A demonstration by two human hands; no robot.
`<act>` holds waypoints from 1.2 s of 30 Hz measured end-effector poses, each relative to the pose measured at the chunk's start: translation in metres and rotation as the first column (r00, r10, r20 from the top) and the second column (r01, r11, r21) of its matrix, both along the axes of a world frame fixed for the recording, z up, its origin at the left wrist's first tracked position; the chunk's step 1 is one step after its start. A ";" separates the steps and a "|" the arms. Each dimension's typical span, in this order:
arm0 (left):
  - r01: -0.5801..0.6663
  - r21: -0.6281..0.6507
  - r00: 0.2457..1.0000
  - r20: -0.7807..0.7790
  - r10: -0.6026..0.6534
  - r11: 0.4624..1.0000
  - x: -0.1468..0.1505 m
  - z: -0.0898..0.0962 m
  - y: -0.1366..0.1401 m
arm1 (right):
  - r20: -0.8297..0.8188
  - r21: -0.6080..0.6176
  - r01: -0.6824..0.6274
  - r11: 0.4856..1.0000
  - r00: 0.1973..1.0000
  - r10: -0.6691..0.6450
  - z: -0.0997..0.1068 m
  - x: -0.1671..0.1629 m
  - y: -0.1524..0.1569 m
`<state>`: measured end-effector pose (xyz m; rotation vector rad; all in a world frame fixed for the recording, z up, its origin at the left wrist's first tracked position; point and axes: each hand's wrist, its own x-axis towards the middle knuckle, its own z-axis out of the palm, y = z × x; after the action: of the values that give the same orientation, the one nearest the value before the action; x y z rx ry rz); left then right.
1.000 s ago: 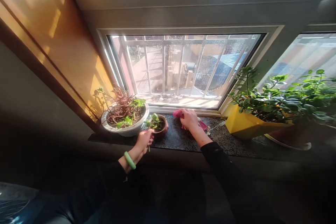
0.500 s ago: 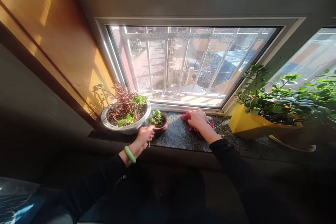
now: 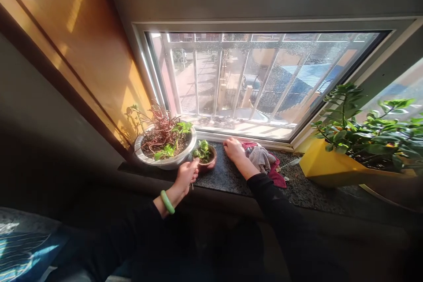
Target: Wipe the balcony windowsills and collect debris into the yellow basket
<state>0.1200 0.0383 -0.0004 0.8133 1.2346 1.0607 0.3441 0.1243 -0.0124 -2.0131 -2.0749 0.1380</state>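
Observation:
My left hand [image 3: 187, 177], with a green bangle at the wrist, is closed just in front of a small brown pot [image 3: 207, 166] holding a leafy plant [image 3: 202, 151]. Thin pale stalk-like bits poke out below its fingers; what they belong to is hidden. My right hand [image 3: 234, 149] rests on the dark stone sill [image 3: 220, 176] close to the window frame, fingers curled down and their tips out of sight. Just right of it lies a crumpled grey and dark red cloth [image 3: 262, 159].
A large pale pot [image 3: 165, 164] with reddish stems stands left of the small pot, by the wooden panel [image 3: 109, 66]. At the right is a yellow angular planter [image 3: 322, 167] with a bushy succulent [image 3: 373, 141]. The barred window [image 3: 251, 83] rises behind the sill.
My right hand has moved left off the cloth, which now lies uncovered on the sill. My left hand stays closed beside the small pot. The view has shifted slightly.

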 end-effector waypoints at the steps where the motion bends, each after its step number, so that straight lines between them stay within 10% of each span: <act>1: -0.001 0.025 1.000 0.030 0.000 1.000 0.002 -0.001 -0.005 | -0.005 -0.005 0.007 1.000 1.000 -0.007 -0.001 0.000 0.001; 17: 0.273 -0.159 0.860 0.482 -0.167 0.949 0.057 -0.002 -0.053 | -0.261 -0.061 0.024 0.998 0.965 -0.039 0.029 0.016 -0.012; 22: 0.309 -0.263 0.741 0.669 -0.058 0.914 0.089 0.003 -0.036 | -0.792 -0.094 -0.166 0.982 0.611 0.028 0.054 0.041 -0.073; 26: 0.286 -0.284 0.732 0.681 -0.018 0.915 0.113 0.004 -0.028 | -0.861 -0.145 -0.223 0.964 0.509 -0.012 0.056 0.029 -0.123; 36: 0.225 -0.258 0.774 0.634 -0.011 0.940 0.120 0.010 -0.031 | -0.531 0.121 -0.072 0.990 0.838 0.126 0.050 0.010 -0.147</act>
<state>0.2402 0.0072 0.0093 0.2332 0.7333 0.8852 0.3537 -0.0231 0.0374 -1.5683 -1.7744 0.5458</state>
